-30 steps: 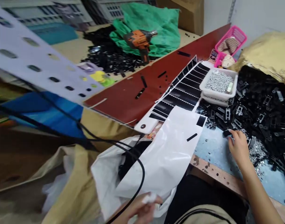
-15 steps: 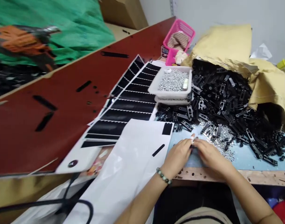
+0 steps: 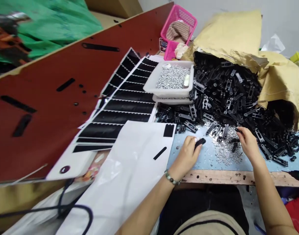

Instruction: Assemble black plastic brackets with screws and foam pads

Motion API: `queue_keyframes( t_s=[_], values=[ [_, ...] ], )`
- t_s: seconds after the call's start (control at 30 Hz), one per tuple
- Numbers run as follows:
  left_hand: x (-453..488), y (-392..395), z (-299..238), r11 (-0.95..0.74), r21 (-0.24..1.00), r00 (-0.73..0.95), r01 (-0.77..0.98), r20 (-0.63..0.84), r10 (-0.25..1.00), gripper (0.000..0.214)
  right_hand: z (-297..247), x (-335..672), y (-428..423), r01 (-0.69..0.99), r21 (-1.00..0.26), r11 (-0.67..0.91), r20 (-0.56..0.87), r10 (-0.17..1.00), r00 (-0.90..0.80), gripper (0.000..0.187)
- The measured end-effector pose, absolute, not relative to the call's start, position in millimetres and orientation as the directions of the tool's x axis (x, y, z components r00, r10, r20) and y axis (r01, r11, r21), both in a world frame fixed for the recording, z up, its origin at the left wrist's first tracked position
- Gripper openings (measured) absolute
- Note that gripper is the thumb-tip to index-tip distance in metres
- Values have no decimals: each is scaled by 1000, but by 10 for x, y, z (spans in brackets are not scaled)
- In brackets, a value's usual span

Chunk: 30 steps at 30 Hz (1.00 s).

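Black plastic clips [image 3: 200, 142] in both hands [image 3: 186, 157] [image 3: 248, 145]

**Beaded bracelet, beige top, bare forearms**

The left forearm [image 3: 144, 209] and right forearm [image 3: 269, 192] are bare. A bracelet of round green and dark beads [image 3: 172, 178] circles the left wrist. A pale wrap seems to cover one fingertip [image 3: 196, 139] of the left hand [image 3: 186, 158]. A beige top [image 3: 210, 227] with a black stripe [image 3: 208, 222] lies over dark clothing [image 3: 200, 204].

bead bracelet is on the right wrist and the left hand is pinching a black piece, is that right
Wrong wrist: the head view shows the beaded bracelet on the left wrist, not the right. The left hand is pinching the black piece.
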<state>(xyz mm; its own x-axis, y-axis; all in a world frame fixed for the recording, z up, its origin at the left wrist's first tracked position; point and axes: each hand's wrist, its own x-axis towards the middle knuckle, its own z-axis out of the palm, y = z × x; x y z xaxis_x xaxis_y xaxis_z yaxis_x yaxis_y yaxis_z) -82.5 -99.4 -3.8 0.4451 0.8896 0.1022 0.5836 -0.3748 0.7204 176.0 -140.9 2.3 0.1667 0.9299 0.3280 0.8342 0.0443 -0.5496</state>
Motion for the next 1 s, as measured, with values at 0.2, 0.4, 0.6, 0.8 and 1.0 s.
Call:
queue_keyframes(
  t_s=[0.2, 0.4, 0.6, 0.8, 1.0],
  values=[
    [-792, -1171, 103, -119, 915, 545, 386, -122, 830, 28, 153, 1102, -1608, 562, -767, 310, 279, 950, -143, 23],
    [-796, -1216, 148, -352, 799, 569, 487, 16, 823, 26, 209, 955, -1664, 617, -678, 399, 380, 909, -170, 18],
    [-747, -1199, 170, -548, 641, 643, 537, 109, 758, 25, 232, 1042, -1700, 639, -657, 400, 391, 906, -165, 18],
    [-811, -1083, 136, -280, 797, 493, 535, -25, 870, 23, -5, 1223, -1849, 872, -462, 161, 226, 972, -60, 35],
    [-837, -1015, -14, -102, 904, 484, 416, -125, 866, 21, -295, 1011, -1785, 951, -264, 162, 205, 973, -109, 16]
  ],
)
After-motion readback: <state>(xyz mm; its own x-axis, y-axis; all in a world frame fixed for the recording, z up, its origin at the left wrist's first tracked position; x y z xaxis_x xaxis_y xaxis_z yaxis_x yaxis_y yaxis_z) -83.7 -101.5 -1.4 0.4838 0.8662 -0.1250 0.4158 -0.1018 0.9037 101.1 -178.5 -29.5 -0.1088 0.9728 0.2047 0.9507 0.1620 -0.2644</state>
